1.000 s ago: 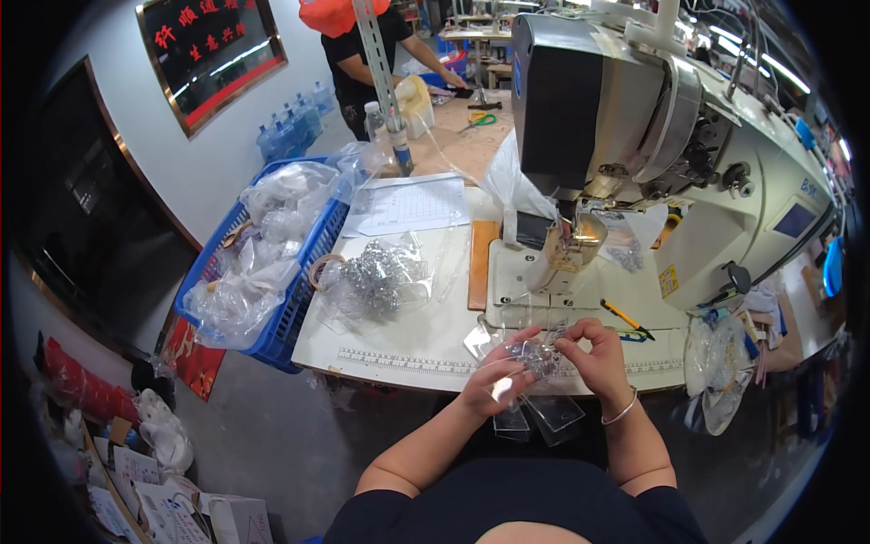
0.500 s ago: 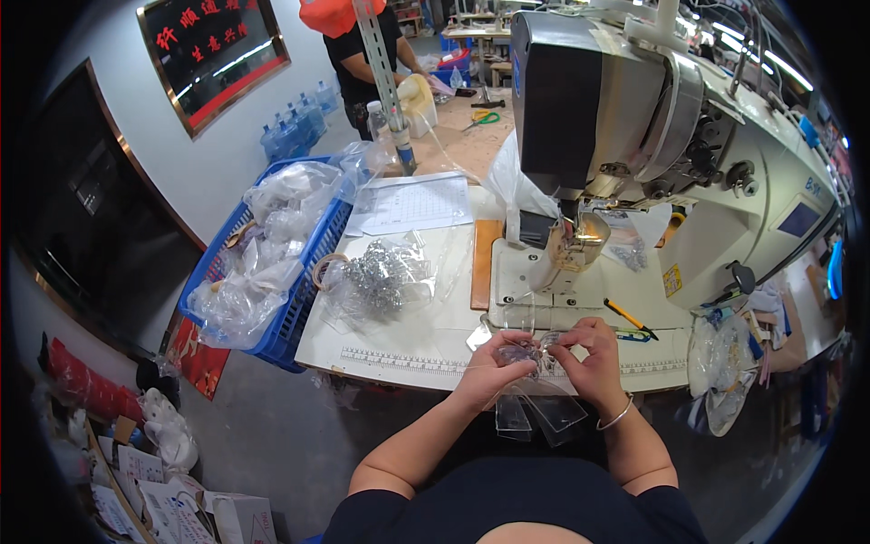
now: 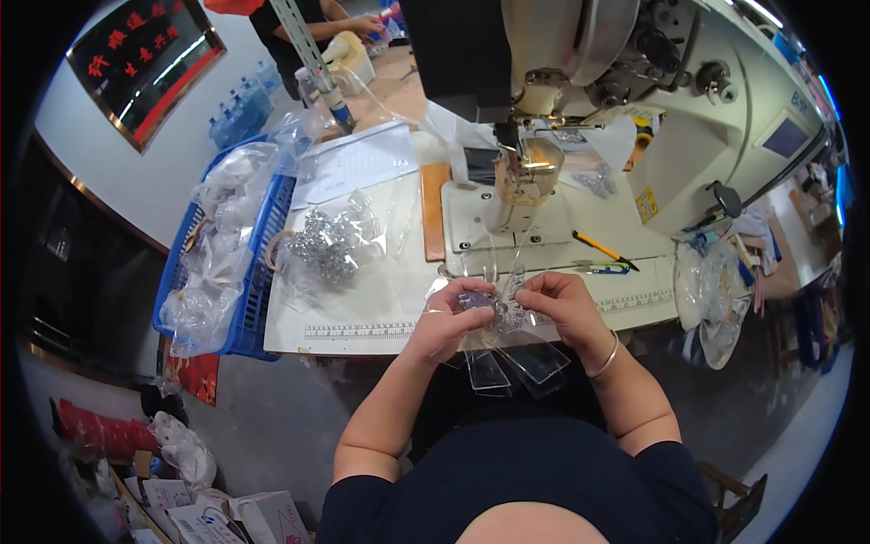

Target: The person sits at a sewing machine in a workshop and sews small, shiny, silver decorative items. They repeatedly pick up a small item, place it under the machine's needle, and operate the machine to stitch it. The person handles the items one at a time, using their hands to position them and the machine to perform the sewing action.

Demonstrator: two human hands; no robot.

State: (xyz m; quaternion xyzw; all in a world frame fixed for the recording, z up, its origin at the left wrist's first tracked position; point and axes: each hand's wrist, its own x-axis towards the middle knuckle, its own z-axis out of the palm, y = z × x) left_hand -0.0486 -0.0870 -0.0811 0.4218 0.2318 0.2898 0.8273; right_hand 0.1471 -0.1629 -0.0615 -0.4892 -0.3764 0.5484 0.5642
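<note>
My left hand [image 3: 444, 323] is closed round a bundle of clear plastic pieces [image 3: 536, 363], whose flat strips hang below the table's front edge. Between my hands is a glittery silver piece [image 3: 513, 306], perhaps a chain or trim. The fingertips of my right hand [image 3: 564, 306] pinch it at its right side. A bracelet circles my right wrist. Just beyond my hands stands the sewing machine [image 3: 527, 177], its needle area above a pale metal plate. Thin threads run from there toward my fingers.
Left on the table lies a heap of silver trim and clear plastic [image 3: 328, 247], near paper sheets [image 3: 353, 165]. A blue basket [image 3: 258, 299] of plastic bags stands beside it. A yellow-black pen [image 3: 605, 250] lies right. Another person [image 3: 294, 41] works at the far bench.
The view has shifted, so the table and machine sit further left and higher. My fingers have moved slightly on the bundle, and more of the silver piece shows between my hands.
</note>
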